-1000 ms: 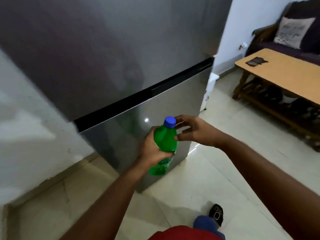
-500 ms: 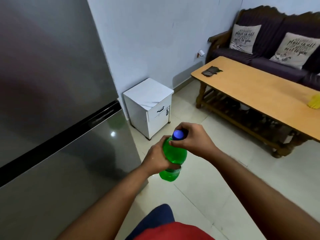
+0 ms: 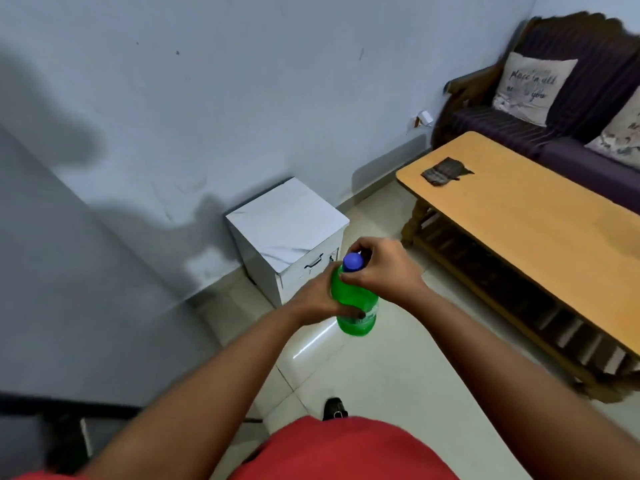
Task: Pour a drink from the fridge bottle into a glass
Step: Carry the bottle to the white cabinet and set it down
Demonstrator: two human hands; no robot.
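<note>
A green plastic bottle (image 3: pixel 356 306) with a blue cap (image 3: pixel 353 262) is held upright in front of me, above the tiled floor. My left hand (image 3: pixel 317 296) wraps around the bottle's body from the left. My right hand (image 3: pixel 381 268) grips the neck, its fingers curled around the blue cap. The cap sits on the bottle. No glass is in view.
The grey fridge (image 3: pixel 69 289) fills the left side. A small white cabinet (image 3: pixel 287 233) stands by the wall behind the bottle. A long wooden table (image 3: pixel 540 230) with a dark cloth (image 3: pixel 445 171) is at right, a dark sofa (image 3: pixel 554 109) with cushions beyond.
My view has swung right, away from the fridge, towards the wall and table. My right hand went from open beside the cap to closed around it. My left hand keeps its hold.
</note>
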